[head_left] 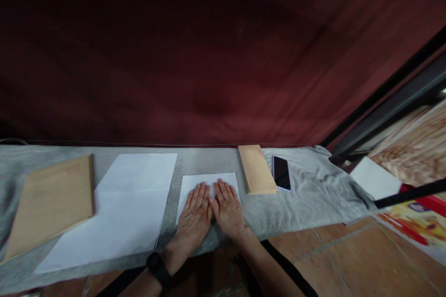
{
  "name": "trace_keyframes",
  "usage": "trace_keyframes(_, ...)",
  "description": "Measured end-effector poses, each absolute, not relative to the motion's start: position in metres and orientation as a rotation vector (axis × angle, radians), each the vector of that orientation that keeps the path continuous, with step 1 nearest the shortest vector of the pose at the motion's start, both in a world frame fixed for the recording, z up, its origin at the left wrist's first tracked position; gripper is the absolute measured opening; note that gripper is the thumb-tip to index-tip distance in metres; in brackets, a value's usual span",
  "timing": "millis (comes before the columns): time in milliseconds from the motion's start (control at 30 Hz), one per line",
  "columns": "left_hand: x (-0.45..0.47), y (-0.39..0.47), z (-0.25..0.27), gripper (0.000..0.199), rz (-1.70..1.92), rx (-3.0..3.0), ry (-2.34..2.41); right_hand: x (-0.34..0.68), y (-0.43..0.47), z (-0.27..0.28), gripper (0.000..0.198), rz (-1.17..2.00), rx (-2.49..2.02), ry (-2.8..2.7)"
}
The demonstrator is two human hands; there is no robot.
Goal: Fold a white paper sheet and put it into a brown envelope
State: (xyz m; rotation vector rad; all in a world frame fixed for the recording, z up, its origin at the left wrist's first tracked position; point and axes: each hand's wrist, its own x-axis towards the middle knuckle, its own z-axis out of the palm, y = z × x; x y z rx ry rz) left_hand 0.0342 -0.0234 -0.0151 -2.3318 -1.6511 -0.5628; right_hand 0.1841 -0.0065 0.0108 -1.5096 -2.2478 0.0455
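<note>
A small white sheet of paper (188, 184), perhaps folded, lies flat on the grey cloth in front of me. My left hand (196, 211) rests palm down on its left half, fingers stretched out. Beside it, my right hand (227, 206) presses flat on the right half, fingers also straight. The two thumbs meet or nearly meet near the middle. Both palms hide most of the paper's lower part. Just left of it are large white sheets (128, 209), and to the right sits a stack of narrow brown envelopes (258, 169).
Large brown envelopes (55, 199) overlap the white sheets at far left. A dark-screened phone (281, 173) lies right of the narrow envelopes. The grey cloth (299, 204) covers the surface up to a dark red curtain (223, 79). A colourful box (418, 222) is at lower right.
</note>
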Motion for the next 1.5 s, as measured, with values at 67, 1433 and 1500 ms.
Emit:
trace_keyframes(67, 0.030, -0.021, -0.013, 0.061, -0.551, -2.308, -1.704, 0.188, -0.004, 0.008, 0.051, 0.005, -1.539, -2.232)
trace_keyframes(1433, 0.029, 0.013, 0.002, 0.060, -0.451, -2.178, -2.018, 0.183, 0.030, -0.008, 0.059, -0.167, -1.662, -2.024)
trace_keyframes(1500, 0.026, 0.011, 0.004, 0.061, -0.447, -2.171, -2.028, 0.184, 0.030, -0.010, 0.061, -0.195, -1.670, -2.018)
